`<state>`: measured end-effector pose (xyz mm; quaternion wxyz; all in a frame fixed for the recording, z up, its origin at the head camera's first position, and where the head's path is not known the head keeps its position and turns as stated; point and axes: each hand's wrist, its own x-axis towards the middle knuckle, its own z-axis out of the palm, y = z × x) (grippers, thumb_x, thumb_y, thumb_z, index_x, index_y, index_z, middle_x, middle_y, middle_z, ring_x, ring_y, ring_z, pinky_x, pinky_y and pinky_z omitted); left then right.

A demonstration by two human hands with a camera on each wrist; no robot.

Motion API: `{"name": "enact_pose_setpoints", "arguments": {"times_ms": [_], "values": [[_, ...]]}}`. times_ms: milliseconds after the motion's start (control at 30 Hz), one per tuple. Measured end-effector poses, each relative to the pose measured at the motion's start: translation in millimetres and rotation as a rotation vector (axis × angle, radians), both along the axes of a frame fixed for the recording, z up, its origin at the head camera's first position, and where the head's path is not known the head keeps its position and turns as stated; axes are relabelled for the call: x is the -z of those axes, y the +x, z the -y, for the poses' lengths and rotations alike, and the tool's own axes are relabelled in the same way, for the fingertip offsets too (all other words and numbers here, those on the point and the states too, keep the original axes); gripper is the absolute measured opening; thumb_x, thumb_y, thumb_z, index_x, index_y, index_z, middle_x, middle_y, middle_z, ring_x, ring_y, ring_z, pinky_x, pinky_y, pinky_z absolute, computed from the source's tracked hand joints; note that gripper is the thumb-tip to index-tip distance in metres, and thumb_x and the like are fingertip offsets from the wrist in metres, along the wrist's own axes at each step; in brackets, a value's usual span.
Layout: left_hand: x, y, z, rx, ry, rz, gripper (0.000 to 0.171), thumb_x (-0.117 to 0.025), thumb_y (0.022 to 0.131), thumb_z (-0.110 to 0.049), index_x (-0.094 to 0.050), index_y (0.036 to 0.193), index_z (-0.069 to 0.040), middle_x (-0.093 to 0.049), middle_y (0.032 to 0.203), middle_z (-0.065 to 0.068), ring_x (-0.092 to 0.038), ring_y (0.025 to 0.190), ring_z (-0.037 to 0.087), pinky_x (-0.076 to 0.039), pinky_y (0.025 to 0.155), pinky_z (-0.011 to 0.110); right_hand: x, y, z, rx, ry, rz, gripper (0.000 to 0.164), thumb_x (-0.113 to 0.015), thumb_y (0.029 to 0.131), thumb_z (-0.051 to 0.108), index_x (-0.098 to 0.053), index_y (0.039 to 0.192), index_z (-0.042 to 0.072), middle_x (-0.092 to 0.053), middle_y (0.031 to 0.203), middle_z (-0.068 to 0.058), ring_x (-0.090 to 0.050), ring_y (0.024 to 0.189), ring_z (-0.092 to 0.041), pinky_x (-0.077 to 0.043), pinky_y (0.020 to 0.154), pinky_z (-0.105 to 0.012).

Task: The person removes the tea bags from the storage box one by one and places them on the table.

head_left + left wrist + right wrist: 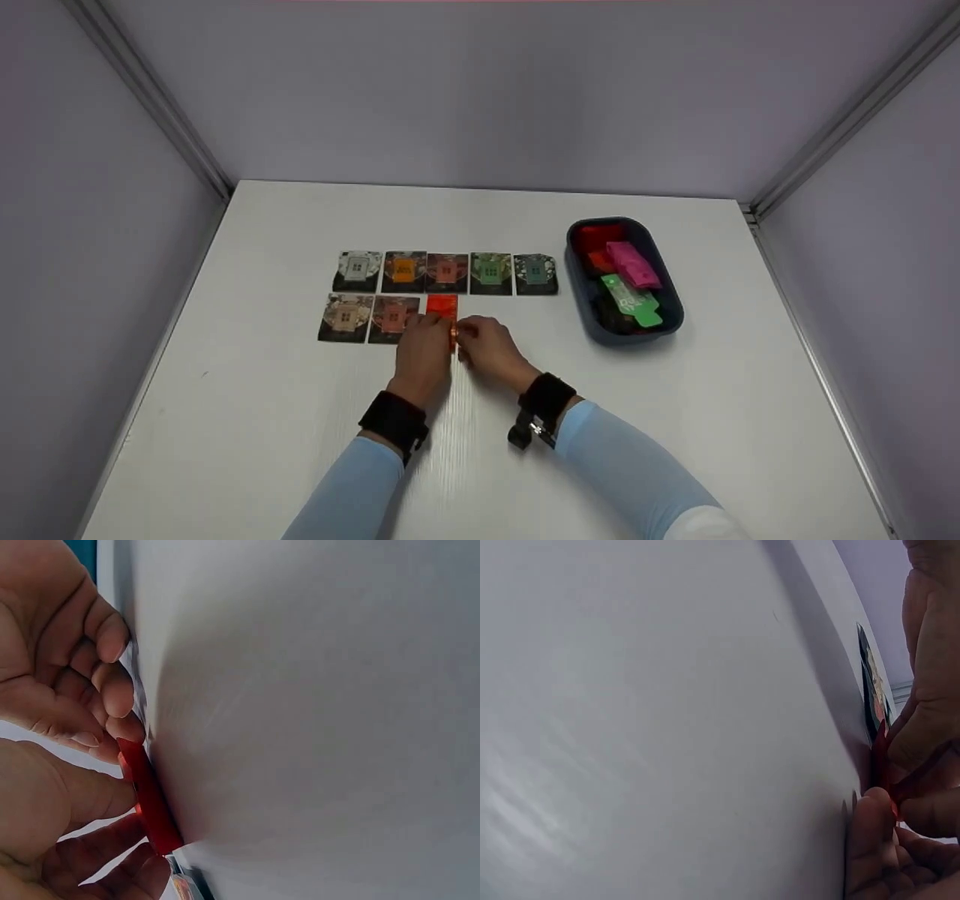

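Observation:
A shiny flat red packet point(442, 304) lies on the white table just below the upper row of cards. My left hand point(424, 349) pinches it between thumb and fingers; in the left wrist view the thumb presses the red packet point(154, 802) from one side. From the right, my right hand point(491, 349) holds the packet's near right edge with curled fingertips. In the right wrist view, fingers of both hands meet at the red packet point(881, 761). The hands hide part of it. Beside the left hand is a reddish card point(391, 315), partly covered by the fingers.
An upper row of several square cards, including a green card point(491, 273), lies behind the hands. A beige card point(346, 317) is at the left of the lower row. At right stands a dark blue bin point(574, 289) with a pink packet point(634, 264) and a green piece point(631, 300).

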<state>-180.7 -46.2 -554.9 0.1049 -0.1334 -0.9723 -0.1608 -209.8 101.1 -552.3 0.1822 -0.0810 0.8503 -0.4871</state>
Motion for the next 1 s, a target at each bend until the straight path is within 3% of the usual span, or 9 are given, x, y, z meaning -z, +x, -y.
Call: {"name": "enact_pose_setpoints", "arguments": {"times_ms": [133, 267, 400, 533, 633, 733, 900, 1000], "values": [[-3.8, -2.4, -3, -0.013, 0.018, 0.019, 0.011, -0.069, 0.093, 0.003, -0.075, 0.099, -0.004, -0.069, 0.099, 0.015, -0.062, 0.095, 0.037, -0.052, 0.089, 0.049, -2.6, -4.9, -8, 0.012, 0.025, -0.013, 0.028, -0.055, 0.102, 0.011, -0.068, 0.124, 0.0, -0.072, 0.083, -0.012, -0.068, 0.068, -0.018, -0.051, 0.062, -0.025], [-9.7, -3.8, -9, -0.03, 0.037, 0.019, 0.018, -0.066, 0.095, 0.004, -0.075, 0.108, -0.004, -0.07, 0.107, 0.017, -0.062, 0.101, 0.038, -0.052, 0.091, 0.05, -11.5, -10.2, -25, 0.044, 0.045, -0.039, 0.033, -0.057, 0.099, 0.011, -0.066, 0.127, -0.002, -0.073, 0.092, -0.009, -0.071, 0.074, -0.018, -0.053, 0.064, -0.026], [-19.8, -6.0, -19, -0.039, 0.072, -0.011, 0.019, -0.067, 0.097, -0.003, -0.074, 0.114, -0.005, -0.072, 0.11, 0.016, -0.063, 0.104, 0.037, -0.05, 0.094, 0.048, -33.1, -15.9, -57, 0.061, 0.079, -0.095, 0.035, -0.058, 0.101, 0.016, -0.065, 0.131, 0.0, -0.073, 0.104, -0.008, -0.073, 0.082, -0.022, -0.056, 0.063, -0.029], [-33.7, -8.9, -35, -0.038, 0.187, -0.001, 0.019, -0.07, 0.097, -0.014, -0.074, 0.114, -0.007, -0.072, 0.114, 0.013, -0.063, 0.109, 0.034, -0.049, 0.098, 0.046, -64.7, -27.9, -98, 0.074, 0.171, -0.197, 0.034, -0.059, 0.102, 0.02, -0.066, 0.131, 0.004, -0.073, 0.108, -0.009, -0.071, 0.088, -0.024, -0.057, 0.068, -0.034], [-41.8, -11.4, -49, -0.033, 0.285, 0.029, 0.019, -0.069, 0.098, -0.018, -0.074, 0.114, -0.008, -0.071, 0.118, 0.012, -0.062, 0.114, 0.032, -0.048, 0.101, 0.045, -84.2, -44.0, -132, 0.106, 0.268, -0.298, 0.031, -0.06, 0.102, 0.02, -0.067, 0.128, 0.004, -0.073, 0.109, -0.012, -0.069, 0.092, -0.026, -0.056, 0.076, -0.04], [-45.6, -14.6, -63, -0.025, 0.34, 0.048, 0.019, -0.069, 0.099, -0.02, -0.074, 0.114, -0.01, -0.071, 0.12, 0.01, -0.061, 0.115, 0.031, -0.049, 0.102, 0.043, -93.7, -64.8, -165, 0.149, 0.371, -0.378, 0.032, -0.06, 0.102, 0.02, -0.067, 0.128, 0.003, -0.072, 0.114, -0.014, -0.068, 0.099, -0.028, -0.055, 0.084, -0.045], [-44.9, -18.7, -82, -0.007, 0.384, 0.08, 0.019, -0.068, 0.1, -0.023, -0.074, 0.114, -0.011, -0.071, 0.12, 0.009, -0.061, 0.116, 0.029, -0.05, 0.1, 0.04, -92.1, -100.1, -199, 0.159, 0.501, -0.445, 0.038, -0.056, 0.102, 0.016, -0.06, 0.135, -0.004, -0.067, 0.124, -0.023, -0.065, 0.111, -0.036, -0.051, 0.096, -0.051], [-42.0, -20.0, -91, 0.007, 0.399, 0.115, 0.021, -0.066, 0.101, -0.024, -0.074, 0.116, -0.012, -0.071, 0.121, 0.009, -0.06, 0.117, 0.029, -0.05, 0.1, 0.04, -85.3, -116.5, -204, 0.099, 0.583, -0.47, 0.044, -0.054, 0.102, 0.012, -0.053, 0.14, -0.009, -0.06, 0.134, -0.029, -0.057, 0.124, -0.042, -0.044, 0.107, -0.053]]}}
